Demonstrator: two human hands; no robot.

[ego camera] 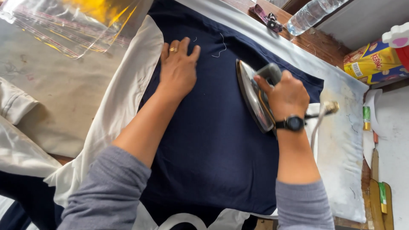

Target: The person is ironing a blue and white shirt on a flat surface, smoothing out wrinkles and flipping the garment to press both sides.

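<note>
While the dark blue cloth garment (213, 145) lies spread out on the white padded cover of the bench (345, 170), both hands are busy with it. The left hand (178, 68) lies flat on the blue cloth with its fingers spread and close together at the tips, pressing down. It wears a gold ring. The right hand (286, 96) is closed tight around the grey handle of the shiny metal iron (255, 96). A black wristwatch (292, 123) sits on that wrist. The iron looks tipped up on its side edge, so its flat shiny bottom shows. Its cord runs off toward the right.

I think the good way to do this is to keep the flat hand well apart from the hot metal, and to hold the cloth smooth just ahead of the iron. The iron should sit flat on the cloth, not on its edge, and go slowly so no new folds get pressed in. A thin white thread (220, 47) lies on the blue cloth near the top; it may be best to pick it off.

A clear plastic bag (64, 30) lies at the top left, and a clear plastic water bottle (311, 15) at the top right beside a yellow packet (375, 64).
</note>
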